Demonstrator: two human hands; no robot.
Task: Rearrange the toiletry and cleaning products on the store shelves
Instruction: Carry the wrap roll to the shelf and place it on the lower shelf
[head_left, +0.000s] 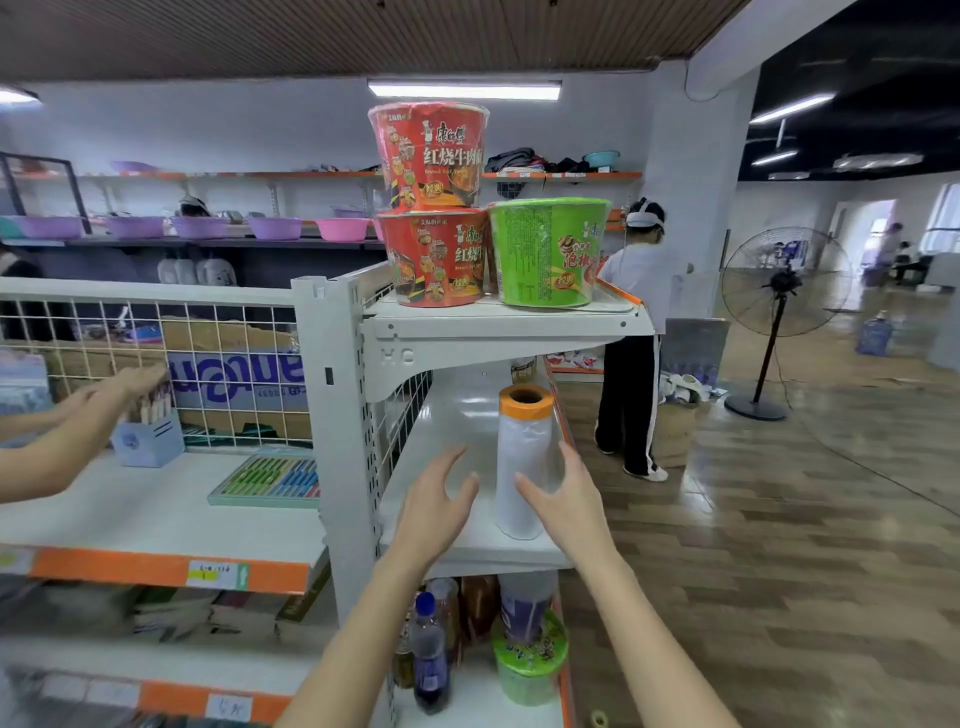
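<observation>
A white plastic roll with an orange top (522, 457) stands upright on the middle shelf (441, 415) of the end rack. My left hand (439, 506) hovers just left of the roll with fingers spread and nothing in it. My right hand (569, 493) is at the roll's right side, fingers spread and close to or touching its lower part. Neither hand is wrapped around it.
Two red noodle bowls (434, 208) and a green one (548, 252) sit on the top shelf. Bottles (428, 654) and cups fill the shelf below. Another person's hands (119, 387) reach over a box at left. A person (636, 338) and a fan (782, 312) stand at right.
</observation>
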